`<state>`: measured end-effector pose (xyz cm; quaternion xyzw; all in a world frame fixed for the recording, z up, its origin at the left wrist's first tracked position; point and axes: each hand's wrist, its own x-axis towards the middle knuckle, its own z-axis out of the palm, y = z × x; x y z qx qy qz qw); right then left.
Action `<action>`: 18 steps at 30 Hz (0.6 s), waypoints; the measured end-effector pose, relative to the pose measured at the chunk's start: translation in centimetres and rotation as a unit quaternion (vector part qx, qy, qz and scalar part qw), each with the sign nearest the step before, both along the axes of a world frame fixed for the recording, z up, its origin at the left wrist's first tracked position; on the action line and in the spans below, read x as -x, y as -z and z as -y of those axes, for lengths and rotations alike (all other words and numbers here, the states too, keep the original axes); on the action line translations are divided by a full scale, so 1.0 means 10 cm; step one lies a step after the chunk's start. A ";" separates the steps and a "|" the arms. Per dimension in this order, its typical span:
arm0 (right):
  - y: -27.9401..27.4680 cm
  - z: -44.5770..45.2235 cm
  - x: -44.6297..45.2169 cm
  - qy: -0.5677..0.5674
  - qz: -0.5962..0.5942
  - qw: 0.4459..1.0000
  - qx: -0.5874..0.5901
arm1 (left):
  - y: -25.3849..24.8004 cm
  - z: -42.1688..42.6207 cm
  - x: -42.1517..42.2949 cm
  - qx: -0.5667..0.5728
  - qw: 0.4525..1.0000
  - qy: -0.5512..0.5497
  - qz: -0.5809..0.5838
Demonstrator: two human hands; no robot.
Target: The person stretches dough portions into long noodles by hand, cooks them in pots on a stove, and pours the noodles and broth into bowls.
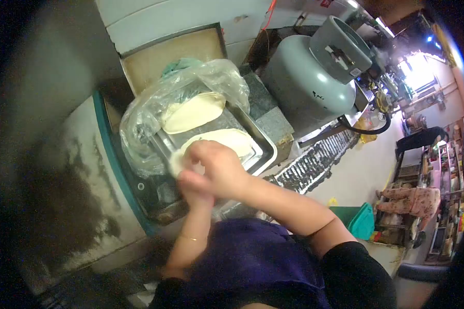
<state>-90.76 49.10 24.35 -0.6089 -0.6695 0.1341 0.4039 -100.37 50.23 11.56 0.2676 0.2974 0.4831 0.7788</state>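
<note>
Two flattened, pale pieces of dough lie in a metal tray (267, 154): an upper piece of dough (193, 113) and a lower piece of dough (237, 140), partly covered by my hands. Over the tray's near side, my right hand (216, 165) crosses my left hand (195, 191), its fingers curled and blurred by motion. A small pale lump of dough (176, 163) shows at the fingertips, between both hands. Most of my left hand's fingers are hidden behind the right. A clear plastic bag (139, 139) is bunched around the tray's far and left sides.
A grey gas cylinder (309, 77) stands right of the tray, beside stone blocks (273, 126). A floor drain grate (314, 159) runs below it. On the left is a stained, rounded container with a teal rim (108, 139). A person (412, 201) bends at the far right.
</note>
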 end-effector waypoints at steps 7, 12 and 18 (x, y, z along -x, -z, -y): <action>0.48 1.14 -0.75 -0.058 -0.445 0.858 0.250 | -1.28 0.38 -0.60 -0.034 0.964 -0.132 0.229; -0.04 1.98 -1.70 -0.132 -0.530 0.837 -0.036 | -2.20 1.43 -1.83 0.021 0.895 0.213 0.392; -0.95 3.56 -3.20 -0.028 -0.686 0.605 -0.402 | -2.36 3.06 -3.57 -0.104 0.914 0.234 0.314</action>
